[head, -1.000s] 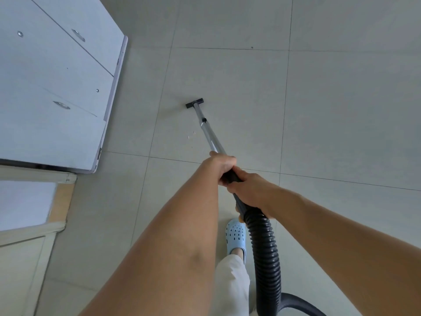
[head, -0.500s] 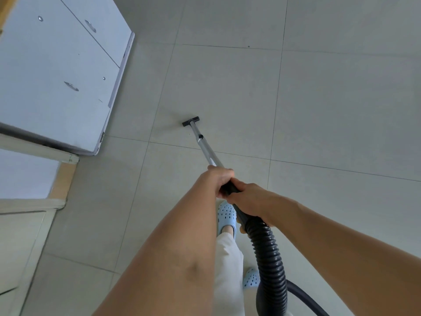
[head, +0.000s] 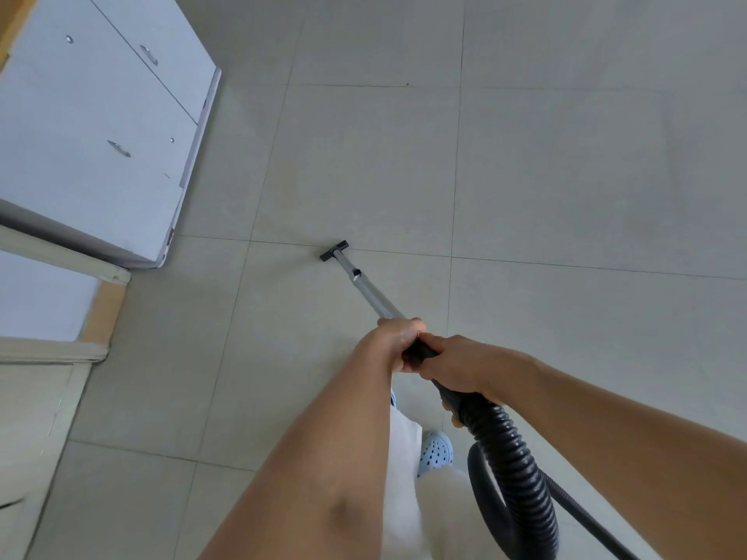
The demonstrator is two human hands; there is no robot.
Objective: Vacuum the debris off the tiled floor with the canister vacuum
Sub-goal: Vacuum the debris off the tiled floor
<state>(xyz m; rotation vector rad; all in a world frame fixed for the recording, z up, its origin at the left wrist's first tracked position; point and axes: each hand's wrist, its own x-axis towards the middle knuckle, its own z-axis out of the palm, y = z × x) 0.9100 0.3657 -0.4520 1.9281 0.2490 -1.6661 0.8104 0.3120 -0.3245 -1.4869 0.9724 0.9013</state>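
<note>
Since the earlier frames, the nozzle has been drawn back onto a grout line of the tiled floor, farther from the white cabinet. Behind it, the black hose is looped. The wand is gripped by the left hand, fingers wrapped; the handle is clasped by the right hand.

A white cabinet with metal handles fills the upper left; a blue perforated shoe shows at lower centre.
</note>
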